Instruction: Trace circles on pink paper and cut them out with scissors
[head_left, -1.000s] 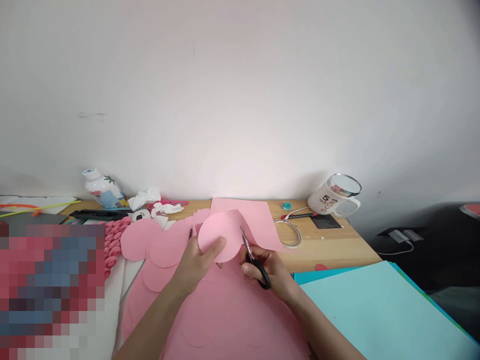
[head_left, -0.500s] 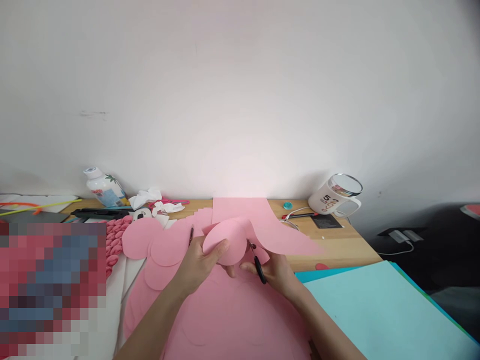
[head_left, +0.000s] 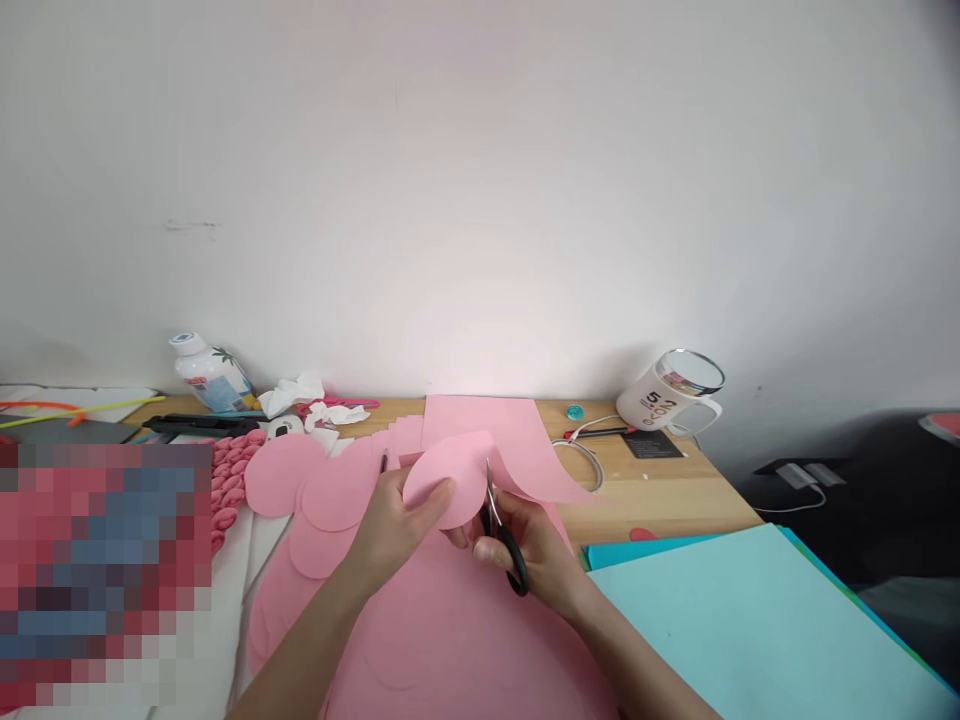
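My left hand (head_left: 401, 525) pinches a sheet of pink paper (head_left: 450, 475) that has a rounded, partly cut edge. In my right hand (head_left: 529, 545) are black-handled scissors (head_left: 496, 520), their blades pointing up at the right side of the curve. A loose strip of the same sheet trails off to the right above my right hand. Below both hands lie large pink sheets (head_left: 465, 620). Several pink paper circles (head_left: 337, 490) overlap to the left of my left hand, with a dark pen (head_left: 384, 460) close by.
A white mug (head_left: 667, 390) stands at the back right beside a white cable (head_left: 592, 465) and a black card (head_left: 652, 443). Light blue sheets (head_left: 712, 600) cover the right front. A white bottle (head_left: 212, 375) and crumpled tissues (head_left: 292, 394) are at the back left.
The scissors have turned more upright, with their blades higher along the curve. My right hand has shifted slightly left and down. The loose pink strip has swung inward, uncovering more of the cable.
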